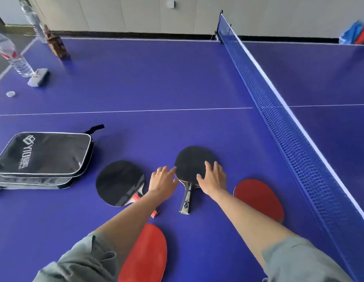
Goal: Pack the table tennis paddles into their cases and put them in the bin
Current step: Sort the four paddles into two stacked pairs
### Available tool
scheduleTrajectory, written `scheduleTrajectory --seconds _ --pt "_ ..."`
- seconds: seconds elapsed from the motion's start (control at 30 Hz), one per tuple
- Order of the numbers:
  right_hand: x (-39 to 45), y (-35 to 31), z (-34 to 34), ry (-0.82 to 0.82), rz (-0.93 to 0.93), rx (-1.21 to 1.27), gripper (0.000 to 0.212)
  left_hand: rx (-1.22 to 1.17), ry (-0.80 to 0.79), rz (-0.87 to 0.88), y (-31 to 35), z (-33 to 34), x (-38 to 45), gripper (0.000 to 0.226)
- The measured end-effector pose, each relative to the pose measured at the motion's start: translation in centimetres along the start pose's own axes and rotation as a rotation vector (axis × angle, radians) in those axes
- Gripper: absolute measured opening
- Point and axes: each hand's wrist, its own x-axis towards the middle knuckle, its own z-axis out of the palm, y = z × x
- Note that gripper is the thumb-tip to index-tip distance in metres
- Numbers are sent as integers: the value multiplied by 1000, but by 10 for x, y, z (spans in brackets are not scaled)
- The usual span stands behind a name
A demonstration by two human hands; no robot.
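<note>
Both hands, L hand [162, 180] & R hand [212, 179], fingers spread wide, at black paddle [192, 161].

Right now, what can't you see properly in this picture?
Head view:
- Red round paddle near the bottom: handle hidden under left sleeve.
- Red paddle by the net: handle hidden behind right forearm.
- Blue and red things far right: blurred, cut off by the edge.
- No bin visible.

On the blue table-tennis surface [156, 82], 4 flat rubber-faced paddles lie near the front edge. 2 stacked black zip cases [43, 157] lie left of them. The blue mesh net [299, 143] runs along their right. 2 clear plastic bottles [12, 53] stand far left, behind.
</note>
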Motion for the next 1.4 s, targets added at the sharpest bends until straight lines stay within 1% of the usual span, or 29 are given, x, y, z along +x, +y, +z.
scheduleTrajectory --seconds 0.1,0.2,0.3,0.37,0.4,0.43,0.5,0.53,0.57,0.63,0.67,0.7,0.77,0.8,0.83,0.87,0.9,0.97,1.0,1.03,1.1,1.13,1.17,1.23,1.3,1.4 --pt "10 -4 8 -22 55 132 64 -115 -77 -14 3 10 16 54" --pt "15 -9 20 14 96 357 66 -333 -137 -86 10 20 25 58" --pt "21 -17 24 130 242 624 68 -605 -103 -214 15 21 32 58" --pt "26 -20 23 160 353 759 70 -800 -64 -350 17 16 37 58" --pt "28 -19 21 164 398 823 72 -859 -57 -405 16 14 39 60" --pt "31 -16 20 155 425 886 75 -880 -61 -441 15 12 39 61" --pt "35 -9 20 113 449 1004 77 -848 -67 -450 9 12 37 54" --pt "36 -6 19 94 458 1051 74 -846 -58 -448 5 11 34 49" --pt "36 -5 20 75 460 1091 67 -871 -39 -451 0 11 30 46" --pt "34 -7 21 51 409 1139 40 -955 12 -456 -11 7 20 43" --pt "33 -10 20 42 363 1137 31 -1000 43 -455 -17 4 14 41" --pt "32 -16 18 28 314 1126 31 -1035 73 -447 -23 0 8 39" --pt "30 -32 13 -20 262 1143 48 -1051 140 -419 -33 -7 -5 33" --pt "30 -41 10 -45 252 1174 52 -1029 178 -403 -38 -9 -11 30" --pt "31 -50 8 -66 242 1217 52 -990 223 -390 -45 -11 -16 30" --pt "32 -59 6 -79 228 1246 50 -938 276 -396 -54 -11 -21 37" --pt "34 -66 5 -82 208 1261 47 -873 330 -440 -64 -9 -26 47" --pt "37 -76 1 -67 160 1274 31 -711 429 -630 -88 -5 -35 64" --pt "37 -78 -2 -66 138 1269 21 -653 447 -747 -100 -2 -39 67" --pt "39 -79 -4 -71 120 1262 19 -640 435 -868 -111 1 -42 70" --pt "43 -79 -6 -86 106 1244 31 -706 388 -1077 -126 3 -44 76" --pt "45 -78 -6 -89 113 1230 39 -755 372 -1139 -130 4 -44 78" --pt "47 -78 -5 -92 120 1222 43 -789 363 -1165 -133 6 -42 78" --pt "48 -79 -2 -114 126 1228 42 -805 357 -1140 -136 10 -37 71" --pt "49 -82 3 -134 127 1243 42 -804 368 -1081 -138 13 -33 66" --pt "50 -88 10 -158 129 1256 44 -810 359 -921 -141 15 -24 72"
